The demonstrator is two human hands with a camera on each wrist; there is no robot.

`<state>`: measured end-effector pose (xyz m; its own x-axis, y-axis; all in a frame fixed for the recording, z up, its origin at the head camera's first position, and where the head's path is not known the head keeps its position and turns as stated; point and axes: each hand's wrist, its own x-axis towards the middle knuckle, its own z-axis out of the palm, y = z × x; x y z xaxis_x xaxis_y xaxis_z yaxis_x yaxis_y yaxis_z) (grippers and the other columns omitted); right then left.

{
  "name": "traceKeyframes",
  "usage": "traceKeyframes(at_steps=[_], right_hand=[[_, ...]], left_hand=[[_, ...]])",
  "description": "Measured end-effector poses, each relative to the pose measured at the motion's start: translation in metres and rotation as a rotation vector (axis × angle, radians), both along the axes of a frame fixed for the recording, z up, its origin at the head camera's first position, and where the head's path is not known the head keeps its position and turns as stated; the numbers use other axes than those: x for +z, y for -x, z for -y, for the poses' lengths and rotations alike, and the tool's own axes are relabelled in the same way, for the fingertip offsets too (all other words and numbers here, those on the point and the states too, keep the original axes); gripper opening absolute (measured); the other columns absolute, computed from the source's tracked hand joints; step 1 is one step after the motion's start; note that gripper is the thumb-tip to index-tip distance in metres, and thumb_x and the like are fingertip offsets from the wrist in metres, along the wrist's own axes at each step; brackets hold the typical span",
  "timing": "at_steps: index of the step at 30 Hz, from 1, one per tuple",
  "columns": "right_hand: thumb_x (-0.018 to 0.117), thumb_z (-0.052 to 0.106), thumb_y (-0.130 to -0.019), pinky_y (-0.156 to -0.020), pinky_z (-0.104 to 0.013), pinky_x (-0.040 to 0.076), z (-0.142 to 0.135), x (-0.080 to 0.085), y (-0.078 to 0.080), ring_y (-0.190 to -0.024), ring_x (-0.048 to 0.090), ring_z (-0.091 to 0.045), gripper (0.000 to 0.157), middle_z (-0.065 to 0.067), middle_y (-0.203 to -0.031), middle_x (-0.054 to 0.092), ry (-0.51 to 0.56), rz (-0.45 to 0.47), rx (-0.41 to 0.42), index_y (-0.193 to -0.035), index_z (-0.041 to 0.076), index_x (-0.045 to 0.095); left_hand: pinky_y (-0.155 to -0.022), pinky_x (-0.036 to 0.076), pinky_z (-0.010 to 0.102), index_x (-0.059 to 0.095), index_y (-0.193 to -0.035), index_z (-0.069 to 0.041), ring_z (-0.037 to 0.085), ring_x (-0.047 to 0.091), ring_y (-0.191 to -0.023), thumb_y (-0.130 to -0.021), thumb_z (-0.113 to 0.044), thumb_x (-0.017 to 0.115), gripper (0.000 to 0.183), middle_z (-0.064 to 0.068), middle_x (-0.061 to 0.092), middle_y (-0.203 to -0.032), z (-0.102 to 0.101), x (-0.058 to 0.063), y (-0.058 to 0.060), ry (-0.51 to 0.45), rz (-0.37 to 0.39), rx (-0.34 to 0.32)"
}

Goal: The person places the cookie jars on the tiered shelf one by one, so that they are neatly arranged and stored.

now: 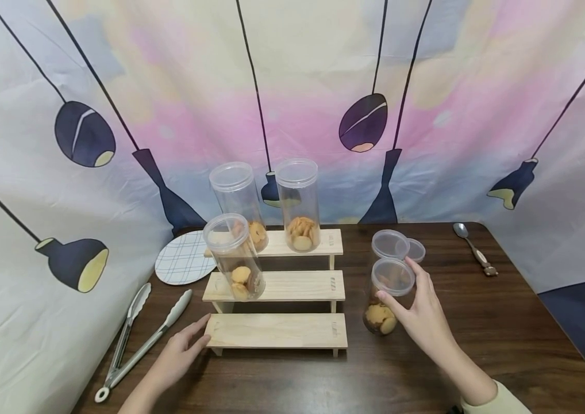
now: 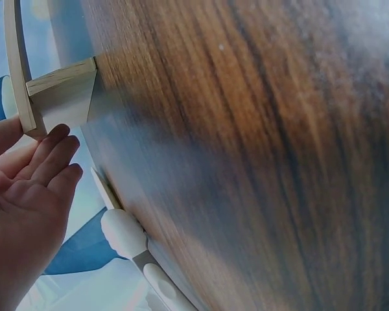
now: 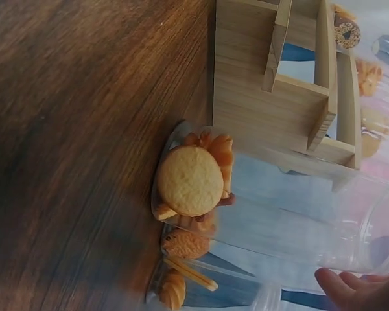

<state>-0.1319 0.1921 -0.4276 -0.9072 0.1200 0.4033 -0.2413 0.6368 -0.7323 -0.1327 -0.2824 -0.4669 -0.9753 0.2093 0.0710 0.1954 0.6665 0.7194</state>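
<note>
A three-tier wooden stand stands mid-table. My left hand pinches the left end of its lowest board, thumb above and fingers beneath, as the left wrist view shows at the board's end. My right hand grips a clear cookie jar near its lid, right of the stand. In the right wrist view this jar has its base at the tabletop, a round pale cookie inside. Another lidded jar is just behind. On the stand, one jar occupies the middle tier; two jars occupy the top.
Grey-tipped tongs lie spread left of the stand. Behind them is a checked round mat. A small round clear lid shows behind the right-hand jars. A spoon lies at the far right. A printed cloth hangs behind.
</note>
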Motion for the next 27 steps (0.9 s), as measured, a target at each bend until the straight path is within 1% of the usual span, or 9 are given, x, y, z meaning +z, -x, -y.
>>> traceKeyframes(at_steps=[7, 11, 16, 19, 23, 26, 27], right_hand=[[0.077, 0.037, -0.082, -0.092, -0.066, 0.035, 0.0, -0.001, 0.0, -0.126, 0.039, -0.044, 0.088, -0.024, -0.142, 0.037, -0.003, 0.029, -0.008, -0.149, 0.009, 0.028], [0.078, 0.036, -0.082, -0.093, -0.066, 0.035, -0.001, -0.001, 0.0, -0.127, 0.038, -0.045, 0.087, -0.023, -0.143, 0.037, 0.0, 0.022, -0.009, -0.148, 0.007, 0.03], [0.08, 0.034, -0.08, -0.089, -0.063, 0.038, -0.002, 0.0, 0.001, -0.124, 0.041, -0.044, 0.085, -0.024, -0.142, 0.04, 0.006, 0.002, -0.013, -0.147, 0.006, 0.034], [0.08, 0.034, -0.08, -0.085, -0.059, 0.043, -0.002, 0.001, 0.001, -0.118, 0.047, -0.042, 0.085, -0.023, -0.14, 0.042, 0.008, -0.009, -0.014, -0.146, 0.006, 0.035], [0.08, 0.032, -0.08, -0.081, -0.054, 0.048, -0.003, 0.004, 0.001, -0.107, 0.055, -0.038, 0.083, -0.022, -0.133, 0.047, 0.007, -0.021, -0.011, -0.146, 0.008, 0.037], [0.08, 0.033, -0.08, -0.078, -0.053, 0.049, -0.002, 0.01, -0.001, -0.101, 0.058, -0.036, 0.081, -0.021, -0.13, 0.05, -0.001, -0.023, -0.011, -0.146, 0.01, 0.037], [0.08, 0.033, -0.08, -0.078, -0.053, 0.049, -0.002, 0.012, -0.002, -0.102, 0.058, -0.037, 0.081, -0.021, -0.13, 0.05, -0.006, -0.027, -0.009, -0.146, 0.01, 0.038]], left_hand=[[-0.1, 0.036, 0.054, 0.046, -0.138, 0.007, 0.039, 0.044, -0.126, -0.099, -0.017, 0.056, 0.048, 0.027, 0.049, -0.136, 0.0, 0.0, 0.0, 0.007, -0.01, 0.0], [-0.1, 0.036, 0.054, 0.046, -0.138, 0.008, 0.04, 0.044, -0.126, -0.099, -0.019, 0.056, 0.048, 0.026, 0.049, -0.135, -0.001, 0.0, 0.0, 0.018, -0.016, 0.001], [-0.1, 0.036, 0.054, 0.046, -0.138, 0.008, 0.04, 0.044, -0.126, -0.099, -0.02, 0.056, 0.048, 0.025, 0.049, -0.136, -0.001, 0.0, 0.0, 0.02, -0.02, -0.002], [-0.1, 0.036, 0.054, 0.046, -0.138, 0.008, 0.04, 0.044, -0.126, -0.099, -0.02, 0.056, 0.048, 0.025, 0.049, -0.136, -0.001, 0.0, 0.0, 0.02, -0.017, -0.002], [-0.099, 0.037, 0.054, 0.047, -0.138, 0.007, 0.039, 0.044, -0.125, -0.099, -0.019, 0.057, 0.048, 0.026, 0.05, -0.135, -0.001, -0.001, 0.0, 0.022, -0.02, 0.001], [-0.099, 0.037, 0.054, 0.047, -0.138, 0.007, 0.039, 0.045, -0.125, -0.099, -0.019, 0.057, 0.048, 0.026, 0.051, -0.134, -0.001, -0.001, 0.001, 0.024, -0.023, 0.003], [-0.099, 0.037, 0.054, 0.047, -0.138, 0.007, 0.04, 0.045, -0.125, -0.099, -0.019, 0.057, 0.048, 0.026, 0.051, -0.134, -0.001, -0.001, 0.001, 0.024, -0.022, 0.003]])
